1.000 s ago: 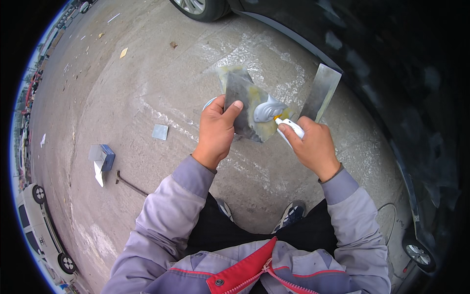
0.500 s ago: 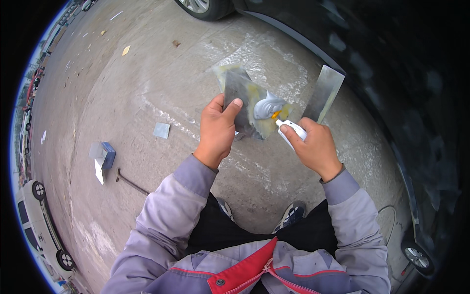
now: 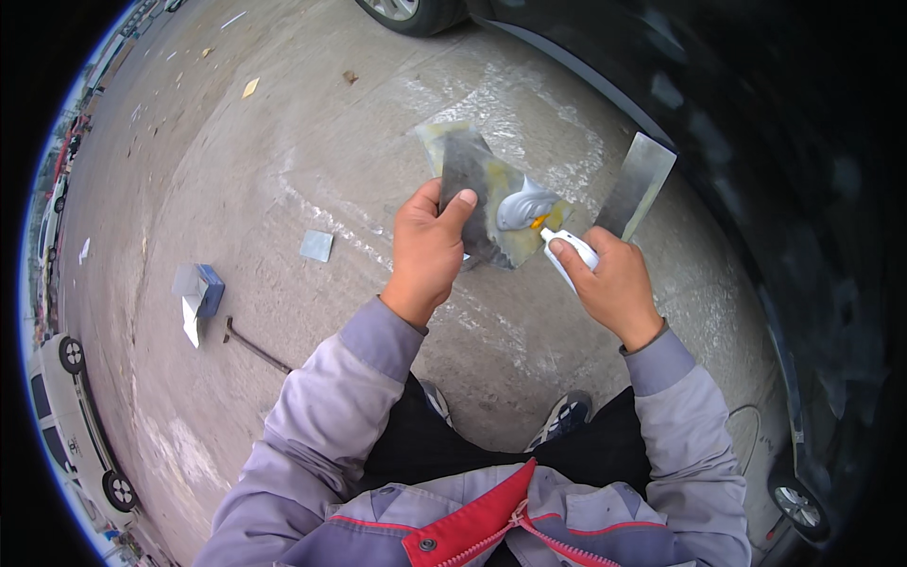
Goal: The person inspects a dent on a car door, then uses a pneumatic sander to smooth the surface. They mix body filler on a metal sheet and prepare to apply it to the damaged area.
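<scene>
My left hand (image 3: 425, 248) is closed, with its thumb on top, round a flat grey metal putty spreader (image 3: 463, 178). A mound of light grey putty (image 3: 525, 204) lies on its right part, among yellowish smears. Past its far edge shows another yellow-stained flat piece (image 3: 440, 139). My right hand (image 3: 619, 291) grips a white tube (image 3: 569, 253), its nozzle tip at the putty's lower edge. A dab of orange paste (image 3: 539, 223) sits at that tip. From behind the right fingers a second metal spreader (image 3: 635, 186) sticks up and away; the fingers hide its lower end.
On the right stands a dark car (image 3: 756, 180), with a wheel (image 3: 401, 9) at the top. The concrete floor bears a small pale square (image 3: 316, 246), an opened blue-and-white box (image 3: 210, 291) and a bent metal bar (image 3: 260, 349). A white car (image 3: 83, 430) is far left.
Both hands have shifted slightly to the right with what they hold; the whole view has moved a little too. The nozzle stays at the putty's edge, and both grips are the same.
</scene>
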Demonstrator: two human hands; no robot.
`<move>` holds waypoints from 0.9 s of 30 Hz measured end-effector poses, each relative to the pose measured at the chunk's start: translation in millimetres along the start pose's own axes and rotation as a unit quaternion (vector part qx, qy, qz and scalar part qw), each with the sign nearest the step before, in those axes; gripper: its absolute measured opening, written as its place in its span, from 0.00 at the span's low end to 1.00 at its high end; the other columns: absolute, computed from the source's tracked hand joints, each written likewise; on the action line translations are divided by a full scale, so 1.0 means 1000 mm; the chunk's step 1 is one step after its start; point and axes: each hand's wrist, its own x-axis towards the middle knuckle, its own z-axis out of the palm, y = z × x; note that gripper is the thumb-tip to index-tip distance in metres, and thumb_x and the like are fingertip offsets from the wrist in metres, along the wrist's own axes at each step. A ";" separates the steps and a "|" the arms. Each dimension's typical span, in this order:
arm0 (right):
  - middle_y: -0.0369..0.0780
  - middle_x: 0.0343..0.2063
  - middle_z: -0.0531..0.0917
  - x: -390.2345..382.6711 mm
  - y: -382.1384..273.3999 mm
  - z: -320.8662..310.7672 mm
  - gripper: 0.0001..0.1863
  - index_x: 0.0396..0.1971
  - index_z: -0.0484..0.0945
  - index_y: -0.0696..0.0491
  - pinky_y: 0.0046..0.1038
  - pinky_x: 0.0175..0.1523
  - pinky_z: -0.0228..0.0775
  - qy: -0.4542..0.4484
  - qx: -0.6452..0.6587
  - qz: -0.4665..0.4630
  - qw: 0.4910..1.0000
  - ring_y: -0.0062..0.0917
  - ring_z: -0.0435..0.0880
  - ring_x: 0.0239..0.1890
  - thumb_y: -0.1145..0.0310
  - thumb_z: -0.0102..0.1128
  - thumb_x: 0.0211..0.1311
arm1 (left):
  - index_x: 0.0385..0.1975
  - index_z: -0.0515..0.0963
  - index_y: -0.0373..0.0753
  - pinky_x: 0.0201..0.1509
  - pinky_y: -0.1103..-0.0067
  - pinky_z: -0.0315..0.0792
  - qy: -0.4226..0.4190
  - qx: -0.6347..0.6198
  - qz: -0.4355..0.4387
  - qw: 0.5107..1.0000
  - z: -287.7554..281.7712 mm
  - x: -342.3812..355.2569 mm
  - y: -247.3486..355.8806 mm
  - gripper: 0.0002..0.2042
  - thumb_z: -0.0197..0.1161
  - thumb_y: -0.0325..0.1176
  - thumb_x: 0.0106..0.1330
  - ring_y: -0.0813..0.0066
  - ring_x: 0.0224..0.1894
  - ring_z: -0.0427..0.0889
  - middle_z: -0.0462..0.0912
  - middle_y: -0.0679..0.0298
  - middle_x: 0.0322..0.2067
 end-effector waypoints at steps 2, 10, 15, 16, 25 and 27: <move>0.52 0.18 0.80 0.001 0.001 0.001 0.29 0.24 0.78 0.59 0.45 0.30 0.71 -0.013 0.011 0.012 1.000 0.49 0.83 0.23 0.45 0.68 0.67 | 0.52 0.80 0.29 0.47 0.82 0.74 0.013 0.006 0.012 1.000 -0.002 0.002 0.001 0.11 0.63 0.28 0.76 0.83 0.41 0.81 0.87 0.66 0.42; 0.54 0.39 0.87 0.026 0.013 0.057 0.25 0.45 0.81 0.61 0.44 0.51 0.76 -0.211 -0.038 0.046 0.976 0.48 0.87 0.44 0.51 0.60 0.69 | 0.51 0.79 0.29 0.51 0.78 0.74 0.177 -0.026 0.133 0.975 -0.052 0.033 0.041 0.09 0.60 0.26 0.76 0.77 0.44 0.81 0.86 0.62 0.46; 0.54 0.48 0.86 0.063 -0.003 0.121 0.28 0.58 0.76 0.61 0.42 0.59 0.75 -0.189 0.055 0.014 0.980 0.47 0.86 0.51 0.54 0.60 0.68 | 0.52 0.78 0.30 0.55 0.75 0.75 0.233 -0.111 0.126 0.958 -0.081 0.037 0.058 0.09 0.58 0.25 0.77 0.73 0.48 0.82 0.85 0.60 0.48; 0.55 0.50 0.85 0.071 -0.008 0.132 0.30 0.60 0.75 0.61 0.42 0.61 0.74 -0.168 0.064 -0.001 0.984 0.47 0.85 0.53 0.54 0.61 0.68 | 0.52 0.78 0.30 0.55 0.74 0.75 0.236 -0.118 0.127 0.956 -0.084 0.036 0.060 0.10 0.58 0.26 0.77 0.73 0.48 0.82 0.85 0.59 0.48; 0.60 0.74 0.58 0.075 -0.031 0.198 0.56 0.76 0.55 0.63 0.49 0.80 0.47 -0.085 -0.168 -0.086 0.978 0.55 0.52 0.79 0.39 0.67 0.61 | 0.52 0.78 0.31 0.55 0.76 0.73 0.223 -0.168 0.112 0.954 -0.103 0.040 0.066 0.10 0.59 0.25 0.76 0.75 0.47 0.80 0.84 0.61 0.47; 0.61 0.76 0.55 0.079 -0.039 0.215 0.63 0.77 0.51 0.65 0.51 0.82 0.41 -0.045 -0.179 -0.098 0.978 0.56 0.48 0.80 0.33 0.68 0.57 | 0.51 0.78 0.32 0.53 0.77 0.72 0.222 -0.175 0.107 0.953 -0.105 0.043 0.063 0.09 0.59 0.25 0.76 0.77 0.46 0.80 0.84 0.62 0.46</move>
